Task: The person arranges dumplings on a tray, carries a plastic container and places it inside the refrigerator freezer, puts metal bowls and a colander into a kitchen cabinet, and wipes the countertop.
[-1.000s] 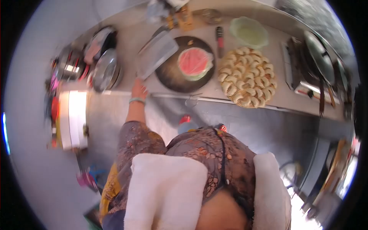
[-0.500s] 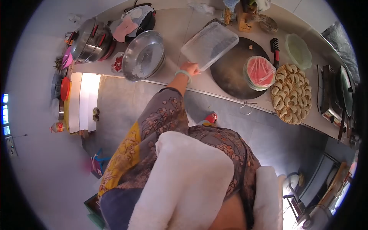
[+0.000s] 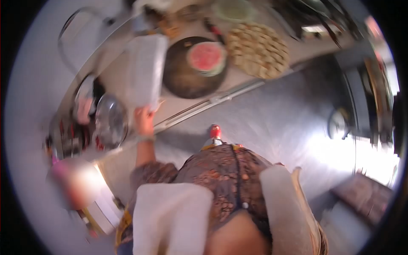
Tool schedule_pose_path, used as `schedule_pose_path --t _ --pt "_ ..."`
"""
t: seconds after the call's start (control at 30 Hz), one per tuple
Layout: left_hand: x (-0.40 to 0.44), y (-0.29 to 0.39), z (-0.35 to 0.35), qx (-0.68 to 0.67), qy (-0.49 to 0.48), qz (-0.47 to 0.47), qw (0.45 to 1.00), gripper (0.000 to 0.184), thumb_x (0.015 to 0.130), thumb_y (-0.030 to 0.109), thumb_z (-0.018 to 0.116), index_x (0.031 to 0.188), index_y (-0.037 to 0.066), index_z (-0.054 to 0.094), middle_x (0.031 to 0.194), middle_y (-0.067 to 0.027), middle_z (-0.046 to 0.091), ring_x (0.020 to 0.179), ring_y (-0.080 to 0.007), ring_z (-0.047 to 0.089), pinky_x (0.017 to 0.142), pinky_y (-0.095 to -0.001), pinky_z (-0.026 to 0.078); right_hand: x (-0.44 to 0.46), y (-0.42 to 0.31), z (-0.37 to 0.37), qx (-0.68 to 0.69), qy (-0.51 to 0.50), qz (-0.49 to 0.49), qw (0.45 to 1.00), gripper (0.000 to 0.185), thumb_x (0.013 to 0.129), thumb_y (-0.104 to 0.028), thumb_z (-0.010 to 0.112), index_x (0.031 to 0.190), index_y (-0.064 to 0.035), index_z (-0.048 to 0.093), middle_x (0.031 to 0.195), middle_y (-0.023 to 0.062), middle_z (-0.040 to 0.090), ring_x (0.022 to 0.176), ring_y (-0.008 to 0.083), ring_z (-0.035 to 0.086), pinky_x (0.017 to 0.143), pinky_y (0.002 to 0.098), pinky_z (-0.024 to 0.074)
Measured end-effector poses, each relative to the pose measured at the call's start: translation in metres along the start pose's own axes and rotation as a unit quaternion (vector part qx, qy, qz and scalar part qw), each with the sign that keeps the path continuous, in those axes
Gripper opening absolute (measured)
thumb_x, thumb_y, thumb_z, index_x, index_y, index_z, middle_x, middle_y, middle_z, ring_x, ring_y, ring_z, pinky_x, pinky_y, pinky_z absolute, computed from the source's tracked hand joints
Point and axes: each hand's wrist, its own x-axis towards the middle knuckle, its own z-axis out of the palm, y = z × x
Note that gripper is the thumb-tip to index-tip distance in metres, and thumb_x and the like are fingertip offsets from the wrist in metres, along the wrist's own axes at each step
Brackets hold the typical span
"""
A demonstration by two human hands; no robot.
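My left hand (image 3: pixel 145 121), with a bracelet at the wrist, is closed on the near end of a translucent white plastic tray (image 3: pixel 146 70). The tray is tilted up beside a large round dark board (image 3: pixel 176 80), blurred by motion. On that board sits a cut watermelon half (image 3: pixel 207 57) under plastic wrap. A shiny metal bowl (image 3: pixel 111 121) is left of my hand. My right hand does not show in the frame.
A round woven tray of dumplings (image 3: pixel 257 50) lies right of the board, with a black-and-red handled tool (image 3: pixel 212 29) near it. A pale green dish (image 3: pixel 233 9) stands behind. The counter's front edge (image 3: pixel 216 102) runs diagonally above the grey floor.
The view has swung round, so the counter now slants. My left hand has lifted and tilted the plastic tray, which lay flat on the counter, overlapping the dark board.
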Motion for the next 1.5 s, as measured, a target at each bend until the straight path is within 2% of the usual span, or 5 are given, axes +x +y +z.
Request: schedule_pose_path --t 0.23,0.5,0.77,1.13,1.5 --pt "0.010 0.131 -0.099 -0.509 -0.040 -0.297 0.807 0.040 0.089 0.008 0.054 0.127 0.001 0.045 0.109 -0.0082 0.056 0.110 -0.0204 0.052 0.090 -0.0363 0.046 -0.055 0.164 0.069 -0.304 -0.028 -0.045 0.951 0.016 0.075 -0.017 0.065 0.088 -0.0074 0.069 0.085 0.0149 0.069 0.081 0.0279 0.067 0.071 0.0357 0.0525" --pt "0.085 0.263 -0.069 -0.499 -0.426 -0.106 0.747 0.040 0.086 0.009 0.054 0.126 0.004 0.052 0.080 -0.0014 0.062 0.061 -0.0057 0.053 0.055 -0.0210 0.044 -0.093 0.094 0.013 -0.055 0.166 0.161 0.971 0.015 0.080 -0.016 0.062 0.091 -0.0060 0.066 0.081 0.0140 0.068 0.077 0.0269 0.067 0.069 0.0373 0.0523" --pt "0.067 0.406 0.038 -0.383 -0.623 0.111 0.673 0.037 0.083 0.010 0.052 0.119 0.001 0.059 0.069 -0.0017 0.061 0.051 -0.0072 0.052 0.045 -0.0232 0.044 -0.163 -0.091 -0.049 0.646 0.398 0.008 0.651 0.043 0.092 -0.015 0.059 0.131 -0.0011 0.045 0.106 0.0133 0.060 0.093 0.0202 0.061 0.073 0.0316 0.0532" --pt "0.009 0.567 0.115 -0.359 -0.636 0.373 0.572 0.040 0.083 0.014 0.052 0.121 0.005 0.061 0.066 -0.0012 0.061 0.053 -0.0073 0.054 0.049 -0.0245 0.045 -0.210 -0.027 0.019 0.546 0.577 0.221 0.566 0.048 0.092 -0.022 0.058 0.135 -0.0061 0.043 0.110 0.0106 0.058 0.097 0.0174 0.057 0.072 0.0301 0.0528" --pt "-0.146 0.742 0.082 -0.330 -0.735 0.279 0.522 0.038 0.086 0.010 0.053 0.123 0.004 0.059 0.067 0.0006 0.059 0.053 -0.0046 0.050 0.048 -0.0218 0.044 -0.318 0.142 -0.054 0.582 0.537 0.184 0.581 0.063 0.084 -0.024 0.068 0.134 0.0031 0.041 0.098 0.0096 0.060 0.083 0.0141 0.058 0.056 0.0246 0.0494"
